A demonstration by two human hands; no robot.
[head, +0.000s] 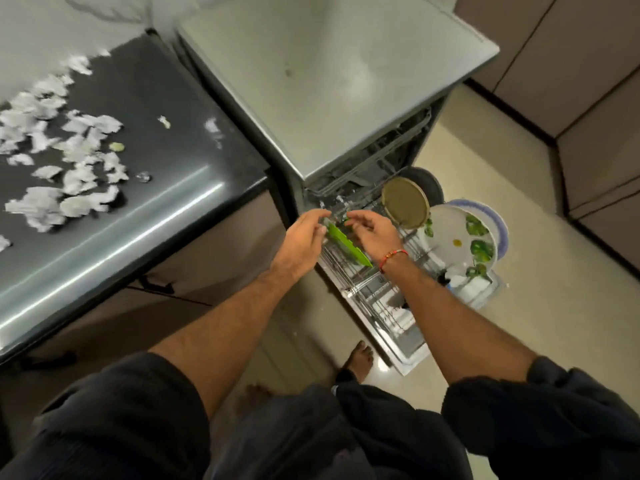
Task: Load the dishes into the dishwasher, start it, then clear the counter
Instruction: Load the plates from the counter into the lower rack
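**Loading under way, counter still littered**

The dishwasher [332,84] stands open at centre frame with its lower rack [374,285] pulled out toward the bottom right. Both hands work over the rack's near left end. The left hand [304,237] has its fingers loosely extended against the upper end of a green plate-like item [349,245], which stands on edge among the tines; the right hand [372,230] curls its fingers at the same upper end. The view is blurred there, so whether either hand truly pinches the green item or merely steadies it is hard to tell.

Further along the rack, at right of centre, a brown round plate [405,202] stands upright, and beside it a white leaf-patterned plate [460,240] leans against a blue-rimmed one [498,226]. So loading looks partly done. Starting the machine has not happened, since the rack is out. The dark counter [166,188] at upper left carries many white scraps [65,168], so clearing remains.

Room is tight: the rack sits close under the dishwasher's top edge, and the counter's corner lies just left of the left hand. A bare foot [358,358] rests near the open door's lower corner. The rack's near middle shows bare tines, open for more dishes.
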